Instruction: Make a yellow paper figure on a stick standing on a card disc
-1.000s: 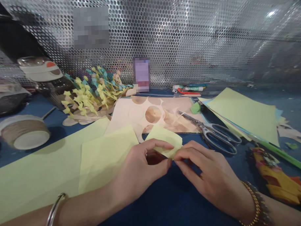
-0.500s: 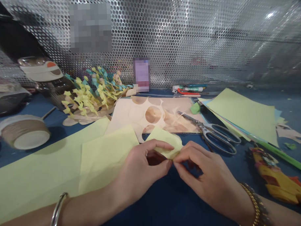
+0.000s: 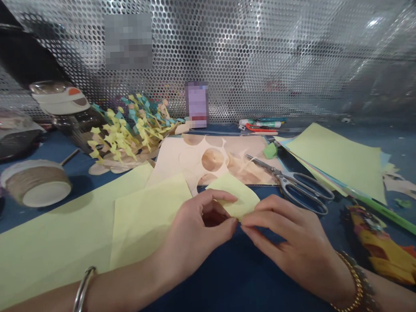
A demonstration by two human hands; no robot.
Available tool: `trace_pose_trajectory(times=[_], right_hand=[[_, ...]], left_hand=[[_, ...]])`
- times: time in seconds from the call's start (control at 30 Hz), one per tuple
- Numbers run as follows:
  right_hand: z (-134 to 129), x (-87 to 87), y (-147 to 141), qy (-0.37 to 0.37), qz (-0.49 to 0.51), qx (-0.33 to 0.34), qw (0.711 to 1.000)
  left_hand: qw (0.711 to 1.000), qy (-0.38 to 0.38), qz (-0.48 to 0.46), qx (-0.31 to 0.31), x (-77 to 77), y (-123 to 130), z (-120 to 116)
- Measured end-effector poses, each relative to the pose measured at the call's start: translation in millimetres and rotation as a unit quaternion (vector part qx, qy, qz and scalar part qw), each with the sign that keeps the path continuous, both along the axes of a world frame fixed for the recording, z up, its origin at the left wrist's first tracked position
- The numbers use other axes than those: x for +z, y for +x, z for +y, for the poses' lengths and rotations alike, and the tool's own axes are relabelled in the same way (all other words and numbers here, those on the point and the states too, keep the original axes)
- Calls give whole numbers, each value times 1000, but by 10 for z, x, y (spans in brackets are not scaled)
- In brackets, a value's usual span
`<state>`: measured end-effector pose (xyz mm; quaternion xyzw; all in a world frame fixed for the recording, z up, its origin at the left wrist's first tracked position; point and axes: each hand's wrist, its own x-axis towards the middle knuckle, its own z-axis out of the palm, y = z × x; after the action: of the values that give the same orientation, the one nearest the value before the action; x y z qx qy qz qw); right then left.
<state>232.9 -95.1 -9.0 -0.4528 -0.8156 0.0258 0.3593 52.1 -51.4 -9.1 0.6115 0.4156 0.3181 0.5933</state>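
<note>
A small piece of yellow paper (image 3: 238,196) is held between both hands above the blue table. My left hand (image 3: 200,220) pinches its near left edge between thumb and fingers. From the other side, my right hand (image 3: 282,235) pinches the near right edge, its fingertips close to the left thumb. The paper's far part stands up and looks slightly curved; its lower edge is hidden by my fingers. Beside my left hand lie a yellow paper square (image 3: 148,217) and a longer yellow sheet (image 3: 54,234). Scissors (image 3: 285,178) rest just beyond my right hand.
Peach paper with round cut-outs (image 3: 173,152) lies ahead. Behind it stand yellow and teal paper sprigs (image 3: 138,126) and a phone (image 3: 197,104). Stacked sheets (image 3: 337,156), a green pen (image 3: 390,213) and a yellow glue gun (image 3: 385,254) are right; a twine-wrapped cup (image 3: 38,182) is left.
The small yellow paper looks flatter and more spread, its right corner now reaching over the right fingers. My right hand has shifted slightly right; the left keeps its pinch.
</note>
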Motion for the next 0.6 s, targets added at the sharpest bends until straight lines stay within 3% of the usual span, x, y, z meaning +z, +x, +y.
trace_pose_trajectory(times=[0.6], right_hand=[[-1, -6, 6, 42, -93, -8, 995]], left_hand=[[1000, 2, 16, -5, 17, 16, 16]])
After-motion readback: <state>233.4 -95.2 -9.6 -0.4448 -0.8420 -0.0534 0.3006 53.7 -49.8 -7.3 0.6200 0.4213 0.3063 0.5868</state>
